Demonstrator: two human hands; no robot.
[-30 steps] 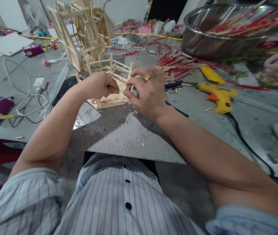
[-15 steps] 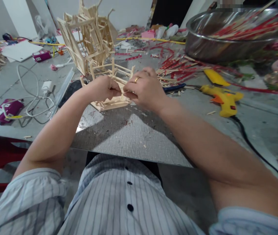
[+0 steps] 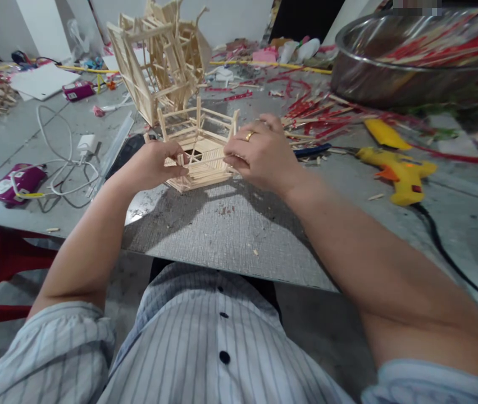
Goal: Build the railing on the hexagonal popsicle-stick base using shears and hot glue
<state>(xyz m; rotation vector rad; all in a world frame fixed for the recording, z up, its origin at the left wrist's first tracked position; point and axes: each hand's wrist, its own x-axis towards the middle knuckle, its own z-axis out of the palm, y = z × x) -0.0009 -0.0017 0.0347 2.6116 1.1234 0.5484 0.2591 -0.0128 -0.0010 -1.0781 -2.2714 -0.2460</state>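
A small open frame of pale wooden sticks [image 3: 200,152] stands on the grey mat [image 3: 230,230] in front of me. My left hand [image 3: 158,164] grips its left side, fingers curled round a corner post. My right hand [image 3: 259,151], with a gold ring, closes its fingers on the right side of the same frame. Just behind it leans a taller stick structure [image 3: 158,56].
A yellow glue gun [image 3: 399,171] with a black cord lies to the right. A steel bowl [image 3: 411,62] of red-tipped sticks sits at the back right, with loose red sticks [image 3: 310,115] in front of it. White charger and cables [image 3: 74,157] lie left.
My hands, pinched together at the frame's front a moment ago, have moved apart to its two sides. The view has shifted slightly.
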